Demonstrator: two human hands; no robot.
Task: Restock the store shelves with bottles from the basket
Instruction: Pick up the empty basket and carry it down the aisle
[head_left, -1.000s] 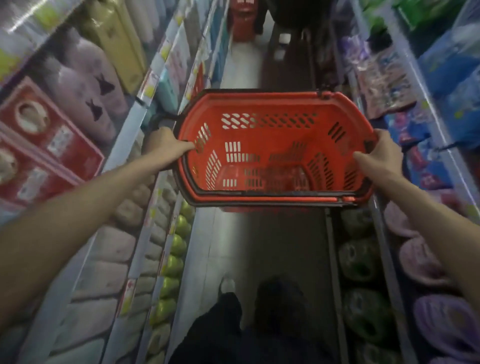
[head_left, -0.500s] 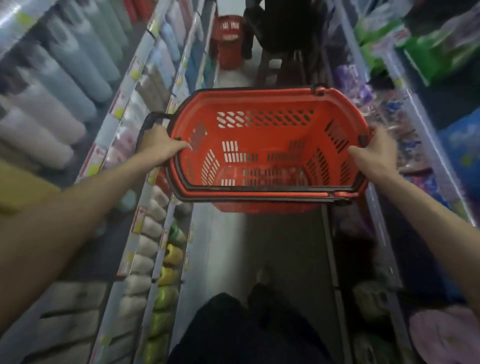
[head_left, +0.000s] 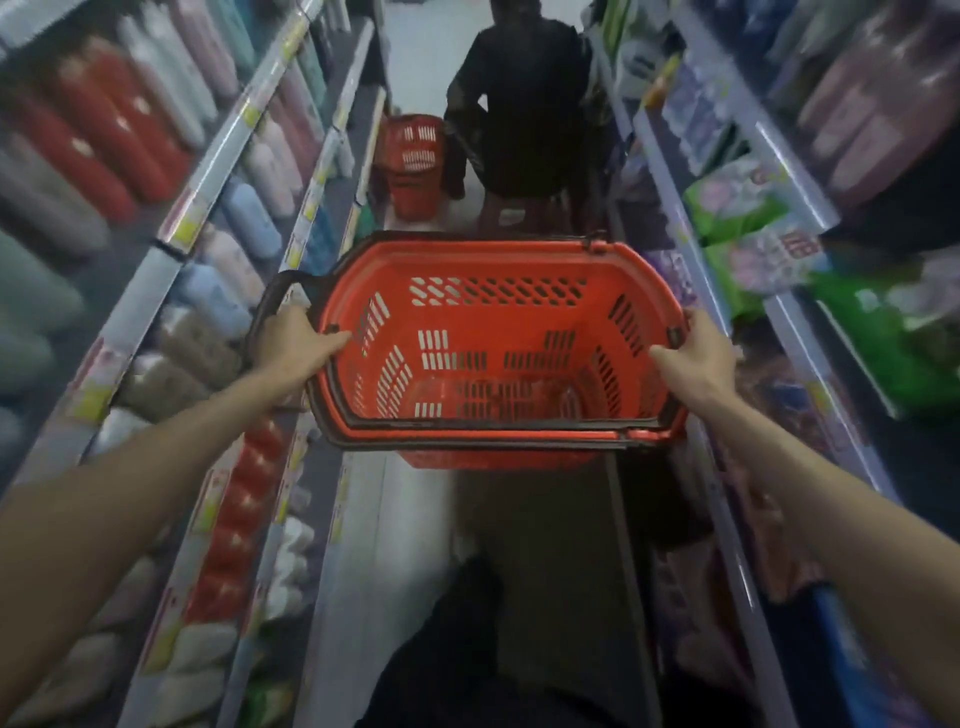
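The red basket (head_left: 498, 364) hangs level in mid-aisle, empty as far as I can tell, with the left hand (head_left: 293, 345) and right hand (head_left: 698, 358) each closed on an end rim. Best keep it level and slow (a seated person (head_left: 519, 104) and a second red basket (head_left: 413, 163) block the aisle). Since the earlier frames the view has advanced along the shelves (head_left: 228, 140), bringing that person close.

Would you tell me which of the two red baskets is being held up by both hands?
The near red basket, gripped by the left hand and right hand; the far red basket sits untouched.
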